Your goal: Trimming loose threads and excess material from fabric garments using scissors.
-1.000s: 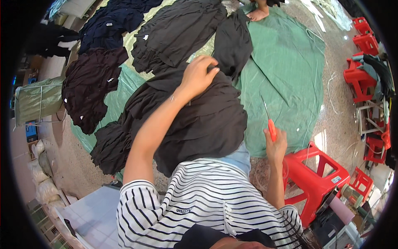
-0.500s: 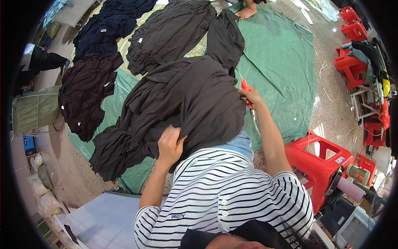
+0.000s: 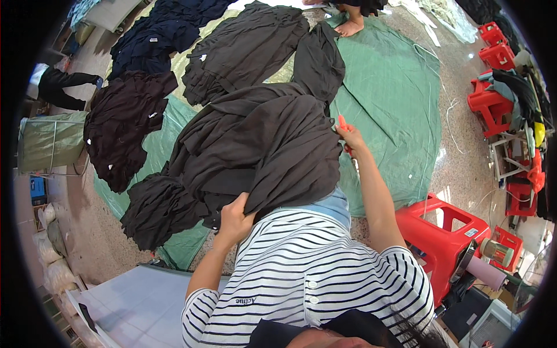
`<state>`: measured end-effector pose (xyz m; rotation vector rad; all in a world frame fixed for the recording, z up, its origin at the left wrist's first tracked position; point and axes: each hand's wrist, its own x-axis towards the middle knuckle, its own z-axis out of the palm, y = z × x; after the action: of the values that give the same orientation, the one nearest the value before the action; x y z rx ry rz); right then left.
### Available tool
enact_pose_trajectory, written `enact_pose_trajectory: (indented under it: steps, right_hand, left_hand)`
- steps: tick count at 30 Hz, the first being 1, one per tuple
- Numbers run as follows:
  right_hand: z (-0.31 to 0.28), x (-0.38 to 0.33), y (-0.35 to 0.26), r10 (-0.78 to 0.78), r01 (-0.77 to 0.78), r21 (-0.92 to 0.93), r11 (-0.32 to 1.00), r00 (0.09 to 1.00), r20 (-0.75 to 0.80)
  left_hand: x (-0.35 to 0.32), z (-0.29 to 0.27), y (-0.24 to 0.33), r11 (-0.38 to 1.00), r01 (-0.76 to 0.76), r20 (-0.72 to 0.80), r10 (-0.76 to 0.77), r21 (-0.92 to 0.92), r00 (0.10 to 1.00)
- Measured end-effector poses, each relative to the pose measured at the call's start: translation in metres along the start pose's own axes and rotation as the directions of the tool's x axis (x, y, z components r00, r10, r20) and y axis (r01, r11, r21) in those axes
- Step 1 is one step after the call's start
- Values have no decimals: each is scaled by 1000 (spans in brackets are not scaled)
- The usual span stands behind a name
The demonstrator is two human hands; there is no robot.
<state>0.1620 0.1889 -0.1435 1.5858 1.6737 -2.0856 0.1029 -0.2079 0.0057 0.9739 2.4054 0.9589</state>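
Observation:
A large bundle of dark grey-black cloth [image 3: 261, 139] lies gathered over my lap. My left hand [image 3: 235, 220] pinches its near edge, with thumb and fingers closed on the cloth. At the right side of the bundle, my right hand [image 3: 351, 138] is closed round a slim red-handled tool [image 3: 342, 123]. A silvery part shows below the fist, but the grip hides most of the tool and its exact kind cannot be made out. A crumpled dark piece of cloth [image 3: 156, 211] lies to the left of the bundle.
Dark garments [image 3: 246, 49] and maroon ones [image 3: 125, 124] are spread on a green sheet [image 3: 394, 116]. Another person's bare foot [image 3: 351, 26] is at the far edge. A red stool [image 3: 447, 232] stands by my right arm; a white board [image 3: 145, 301] lies near left.
My left hand has come down onto the near edge of the cloth and closed on it. The cloth's folds have shifted. More of the other person's legs shows at the top.

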Motion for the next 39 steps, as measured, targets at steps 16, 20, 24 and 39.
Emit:
enact_pose_trajectory:
  steps: [16,20,24,39]
  right_hand:
    - [-34,-186,3,-435,436,-319,842,897,78]
    - [-39,-220,-5,-579,402,-621,673,808,-105]
    - [-37,-245,-20,-713,438,-785,437,701,-6]
    - [-22,-284,-38,-588,426,-811,400,798,130]
  left_hand:
    - [-4,-105,-20,880,-1,-170,93,476,981]
    - [62,-47,33,973,-208,-451,231,101,862]
    - [133,27,70,832,-552,-164,537,-59,827]
    - [168,59,54,935,-353,151,355,-45,923]
